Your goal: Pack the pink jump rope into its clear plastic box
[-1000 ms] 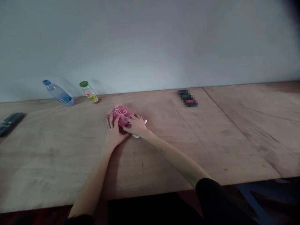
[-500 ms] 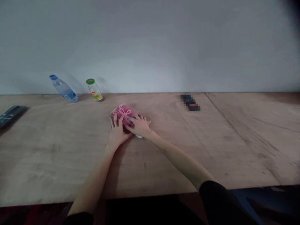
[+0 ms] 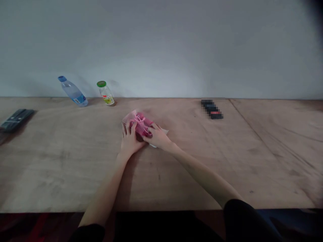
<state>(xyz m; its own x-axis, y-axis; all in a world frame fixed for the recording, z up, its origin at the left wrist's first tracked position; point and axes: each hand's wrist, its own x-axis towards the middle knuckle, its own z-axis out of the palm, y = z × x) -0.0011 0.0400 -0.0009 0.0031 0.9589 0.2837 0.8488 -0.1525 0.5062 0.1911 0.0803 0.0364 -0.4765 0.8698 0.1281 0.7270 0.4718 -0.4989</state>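
As the head view shows, a pink bundle (image 3: 144, 118) lies on the bench (image 3: 191, 188) between both hands: the left hand (image 3: 131, 141) spreads its fingers on its left side, the right hand (image 3: 159, 137) curls over its right; whether either pinches, I cannot tell. Light, even pressure from both sides should suit it, the cord (image 3: 138, 118) clear of the fingers.

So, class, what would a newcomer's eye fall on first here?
Probably the bright pink bundle with its pink cord, near the middle of the table, with the left hand and right hand on it. Next, the green-lidded jar and blue-capped bottle, at the table's back left, near the wall.
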